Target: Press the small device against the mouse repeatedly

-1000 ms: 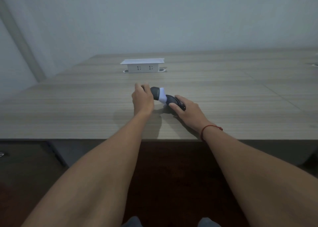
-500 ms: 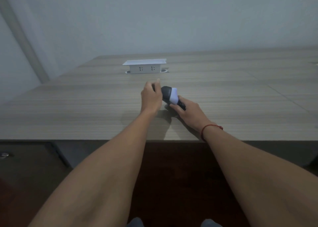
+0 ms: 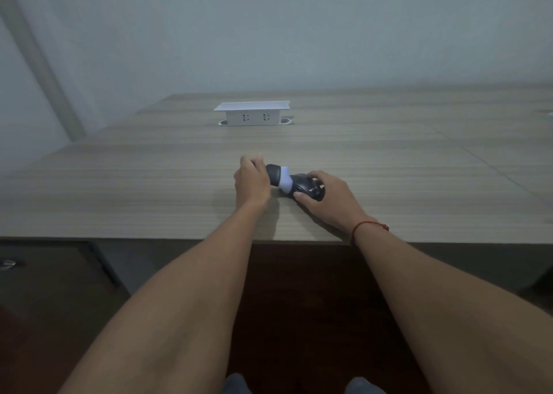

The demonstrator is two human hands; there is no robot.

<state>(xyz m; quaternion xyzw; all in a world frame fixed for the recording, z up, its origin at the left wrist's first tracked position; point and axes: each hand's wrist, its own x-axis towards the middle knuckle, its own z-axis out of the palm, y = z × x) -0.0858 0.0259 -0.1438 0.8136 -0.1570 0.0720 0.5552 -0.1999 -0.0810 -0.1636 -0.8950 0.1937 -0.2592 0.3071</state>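
Observation:
A small dark device (image 3: 294, 184) with a pale lavender band around its middle lies near the front edge of the wooden table (image 3: 149, 184). My left hand (image 3: 251, 181) grips its dark left end, fingers curled over it. My right hand (image 3: 326, 197) holds the wider dark right end, which carries white lettering, with thumb below and fingers wrapped over the top. A red string bracelet (image 3: 369, 229) circles my right wrist.
A white pop-up socket box (image 3: 253, 114) stands raised from the table farther back, behind the hands. A pale wall rises behind the table. Dark floor and a table leg (image 3: 104, 265) show below the front edge.
The device has turned between my hands, and its right end with the lettering now faces up. My right hand has shifted over that end. Both hands have stayed on it.

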